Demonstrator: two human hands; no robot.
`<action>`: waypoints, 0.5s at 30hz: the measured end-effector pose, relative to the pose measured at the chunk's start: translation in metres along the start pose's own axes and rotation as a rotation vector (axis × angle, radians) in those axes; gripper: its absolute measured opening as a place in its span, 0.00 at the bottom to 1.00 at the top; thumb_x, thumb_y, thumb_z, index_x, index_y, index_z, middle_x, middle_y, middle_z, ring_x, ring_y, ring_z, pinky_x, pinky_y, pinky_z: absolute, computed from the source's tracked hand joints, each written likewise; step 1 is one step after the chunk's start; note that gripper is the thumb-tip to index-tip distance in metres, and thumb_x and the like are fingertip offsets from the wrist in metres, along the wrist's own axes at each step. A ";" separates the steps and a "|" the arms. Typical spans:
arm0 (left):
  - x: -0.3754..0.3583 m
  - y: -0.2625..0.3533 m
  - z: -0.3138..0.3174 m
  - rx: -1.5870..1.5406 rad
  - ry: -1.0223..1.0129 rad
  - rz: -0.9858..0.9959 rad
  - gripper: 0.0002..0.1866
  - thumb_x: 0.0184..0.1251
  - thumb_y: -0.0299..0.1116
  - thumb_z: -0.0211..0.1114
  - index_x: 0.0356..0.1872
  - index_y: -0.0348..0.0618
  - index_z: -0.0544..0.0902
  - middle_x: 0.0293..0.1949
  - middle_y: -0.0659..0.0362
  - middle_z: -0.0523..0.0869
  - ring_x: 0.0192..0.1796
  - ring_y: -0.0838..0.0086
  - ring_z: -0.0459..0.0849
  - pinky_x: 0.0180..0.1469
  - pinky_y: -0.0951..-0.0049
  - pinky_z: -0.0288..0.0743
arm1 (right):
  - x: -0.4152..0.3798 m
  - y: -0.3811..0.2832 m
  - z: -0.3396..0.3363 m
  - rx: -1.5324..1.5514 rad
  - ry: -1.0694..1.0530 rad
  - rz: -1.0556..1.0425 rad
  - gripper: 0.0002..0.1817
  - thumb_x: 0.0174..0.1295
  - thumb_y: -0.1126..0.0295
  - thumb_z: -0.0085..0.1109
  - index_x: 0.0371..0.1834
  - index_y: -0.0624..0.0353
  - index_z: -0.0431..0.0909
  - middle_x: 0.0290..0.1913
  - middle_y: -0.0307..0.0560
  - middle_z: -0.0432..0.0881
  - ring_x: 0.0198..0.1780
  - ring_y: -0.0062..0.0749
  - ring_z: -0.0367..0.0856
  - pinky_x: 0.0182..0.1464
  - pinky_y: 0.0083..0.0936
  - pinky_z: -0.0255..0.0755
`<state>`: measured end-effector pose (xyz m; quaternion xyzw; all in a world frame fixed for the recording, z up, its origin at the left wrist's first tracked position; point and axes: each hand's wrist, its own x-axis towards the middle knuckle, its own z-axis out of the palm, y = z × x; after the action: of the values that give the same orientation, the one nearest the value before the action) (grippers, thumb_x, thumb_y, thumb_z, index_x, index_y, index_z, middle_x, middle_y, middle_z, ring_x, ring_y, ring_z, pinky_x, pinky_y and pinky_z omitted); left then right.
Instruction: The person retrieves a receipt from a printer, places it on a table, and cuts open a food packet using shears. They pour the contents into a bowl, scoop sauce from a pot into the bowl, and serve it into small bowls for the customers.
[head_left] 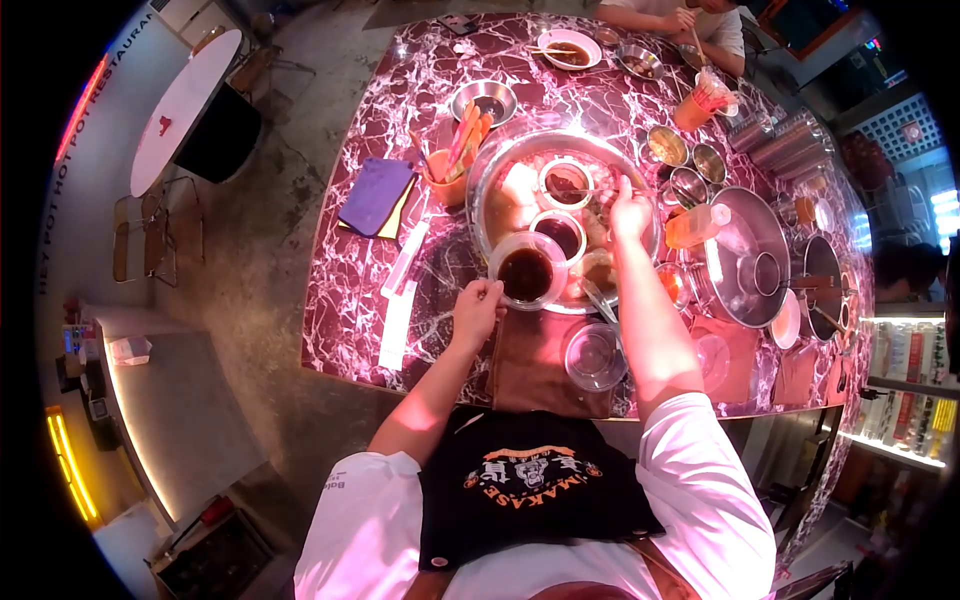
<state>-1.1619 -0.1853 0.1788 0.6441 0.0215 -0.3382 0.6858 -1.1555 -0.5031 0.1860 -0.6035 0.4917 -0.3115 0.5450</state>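
My left hand [479, 312] pinches the rim of a clear bowl of dark liquid [526, 274], held over the near left edge of a large round metal pot [481, 190]. My right hand [630, 212] is closed on the handle of a thin utensil at the pot's right side; the utensil's far end is hard to make out. In the pot stand two round containers of dark liquid, one toward the back [566, 184] and one in the middle [560, 234], with pale food around them. An empty clear bowl [595, 357] sits on the table just in front of the pot.
Left of the pot are a cup of utensils [447, 186], a purple book [376, 196] and white paper strips [399, 325]. On the right stand a bottle [697, 226], small metal bowls [667, 146] and a large metal pan [748, 300]. Another person [722, 30] sits across the table.
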 end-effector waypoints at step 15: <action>0.003 0.011 0.005 0.036 -0.015 -0.013 0.10 0.68 0.36 0.59 0.33 0.39 0.78 0.27 0.63 0.80 0.28 0.81 0.79 0.30 0.82 0.76 | 0.014 -0.014 -0.001 -0.576 0.014 -0.285 0.21 0.62 0.56 0.58 0.22 0.65 0.83 0.20 0.49 0.83 0.25 0.34 0.84 0.34 0.31 0.75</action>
<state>-1.1564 -0.1919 0.1874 0.6536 0.0143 -0.3479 0.6720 -1.1481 -0.5174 0.1969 -0.7936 0.4739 -0.2370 0.2991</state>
